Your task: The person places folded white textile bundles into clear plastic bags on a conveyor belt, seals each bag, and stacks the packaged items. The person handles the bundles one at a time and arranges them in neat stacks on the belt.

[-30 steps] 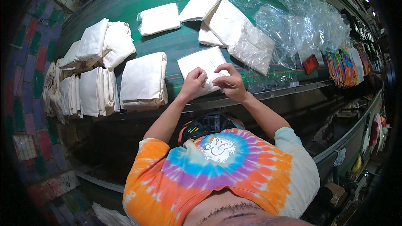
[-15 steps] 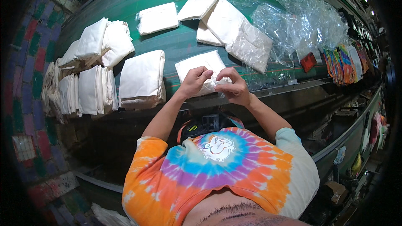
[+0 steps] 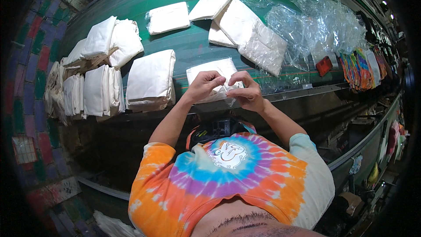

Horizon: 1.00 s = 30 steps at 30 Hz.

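A folded white cloth in a clear plastic bag (image 3: 212, 67) lies on the green surface in front of me. Over its near part, my left hand (image 3: 204, 85) is closed, thumb on top and fingers curled at the plastic; its fingertips are partly hidden. Facing it from the right, my right hand (image 3: 248, 91) pinches thin clear plastic between bent fingers and thumb. Crinkled plastic shows in the small gap between the hands. Left of them stands a thick stack of folded white cloth (image 3: 150, 77), touched by neither hand.
More folded white cloths (image 3: 98, 39) are piled at the left. Farther back lie a bagged white cloth (image 3: 168, 18) and several overlapping white packs (image 3: 247, 28). Loose clear bags (image 3: 322, 22), a small red object (image 3: 324, 65) and colourful tie-dyed pieces (image 3: 362, 68) are at the right.
My right fingers have drawn slightly closer to my left thumb over the plastic. The whole view has shifted a little; the cloths and bags otherwise keep their places.
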Each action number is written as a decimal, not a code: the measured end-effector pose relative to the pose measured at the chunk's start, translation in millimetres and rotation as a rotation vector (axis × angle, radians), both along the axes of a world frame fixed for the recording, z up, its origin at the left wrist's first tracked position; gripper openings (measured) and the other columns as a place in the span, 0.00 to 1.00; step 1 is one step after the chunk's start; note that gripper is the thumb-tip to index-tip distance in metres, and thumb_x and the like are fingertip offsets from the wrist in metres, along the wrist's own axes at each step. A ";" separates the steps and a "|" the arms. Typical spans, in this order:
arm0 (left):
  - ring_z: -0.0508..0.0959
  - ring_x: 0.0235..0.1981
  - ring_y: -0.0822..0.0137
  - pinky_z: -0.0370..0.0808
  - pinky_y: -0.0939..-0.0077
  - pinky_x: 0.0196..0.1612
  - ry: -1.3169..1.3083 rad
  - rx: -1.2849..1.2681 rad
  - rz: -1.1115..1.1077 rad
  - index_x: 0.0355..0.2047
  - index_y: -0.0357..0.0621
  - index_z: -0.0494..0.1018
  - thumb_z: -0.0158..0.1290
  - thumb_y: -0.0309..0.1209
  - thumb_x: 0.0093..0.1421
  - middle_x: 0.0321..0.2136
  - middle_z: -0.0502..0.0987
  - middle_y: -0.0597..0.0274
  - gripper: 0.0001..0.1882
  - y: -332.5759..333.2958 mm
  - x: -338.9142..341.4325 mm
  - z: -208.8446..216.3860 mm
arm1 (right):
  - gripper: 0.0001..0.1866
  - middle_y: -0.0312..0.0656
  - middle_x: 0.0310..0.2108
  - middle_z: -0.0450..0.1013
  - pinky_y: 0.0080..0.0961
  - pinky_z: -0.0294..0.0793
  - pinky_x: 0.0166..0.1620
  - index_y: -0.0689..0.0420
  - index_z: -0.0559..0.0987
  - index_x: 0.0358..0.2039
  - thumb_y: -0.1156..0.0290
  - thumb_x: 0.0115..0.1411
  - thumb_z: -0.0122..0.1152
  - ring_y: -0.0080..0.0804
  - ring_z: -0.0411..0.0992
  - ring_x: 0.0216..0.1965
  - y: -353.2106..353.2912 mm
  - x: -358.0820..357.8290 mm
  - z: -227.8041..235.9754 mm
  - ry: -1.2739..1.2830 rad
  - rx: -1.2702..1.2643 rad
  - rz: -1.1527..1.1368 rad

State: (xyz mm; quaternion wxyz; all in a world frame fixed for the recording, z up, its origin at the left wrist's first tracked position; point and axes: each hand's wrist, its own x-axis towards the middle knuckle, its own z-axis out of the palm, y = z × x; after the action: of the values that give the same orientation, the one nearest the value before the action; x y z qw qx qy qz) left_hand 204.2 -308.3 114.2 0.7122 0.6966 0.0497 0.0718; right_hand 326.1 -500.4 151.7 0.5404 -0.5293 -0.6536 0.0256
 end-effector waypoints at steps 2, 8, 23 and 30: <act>0.67 0.25 0.82 0.64 0.83 0.27 0.018 -0.064 0.090 0.35 0.37 0.80 0.58 0.40 0.69 0.22 0.72 0.77 0.16 1.4 0.1 -3.0 | 0.18 0.43 0.43 0.73 0.38 0.72 0.52 0.55 0.85 0.34 0.87 0.41 0.69 0.43 0.73 0.48 -1.5 -2.3 4.1 -0.022 0.030 0.013; 0.70 0.23 0.76 0.65 0.74 0.25 0.141 0.117 0.229 0.37 0.38 0.79 0.56 0.37 0.70 0.19 0.73 0.73 0.13 14.1 -2.3 9.9 | 0.18 0.45 0.44 0.75 0.35 0.77 0.50 0.57 0.81 0.37 0.92 0.48 0.64 0.42 0.76 0.46 -4.9 -10.4 10.5 0.068 -0.023 0.099; 0.82 0.41 0.56 0.78 0.70 0.44 -0.111 0.688 0.121 0.42 0.33 0.73 0.60 0.21 0.60 0.39 0.79 0.50 0.11 -30.6 -44.4 67.2 | 0.03 0.40 0.38 0.71 0.22 0.78 0.39 0.62 0.72 0.43 0.80 0.70 0.54 0.25 0.75 0.38 5.3 -20.7 -0.2 0.537 -0.329 0.031; 0.81 0.41 0.56 0.74 0.66 0.49 0.122 0.522 0.115 0.37 0.36 0.75 0.59 0.19 0.60 0.36 0.81 0.49 0.06 -30.6 -44.5 55.9 | 0.14 0.43 0.31 0.74 0.26 0.77 0.36 0.61 0.72 0.50 0.81 0.65 0.60 0.28 0.75 0.32 12.4 -19.8 17.5 0.417 -0.396 -0.028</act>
State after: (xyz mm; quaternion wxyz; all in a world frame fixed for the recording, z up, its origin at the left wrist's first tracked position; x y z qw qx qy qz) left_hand 159.8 -338.9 170.1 0.4990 0.8555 0.1117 0.0807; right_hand 306.4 -488.0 169.2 0.5497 -0.6166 -0.5034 0.2535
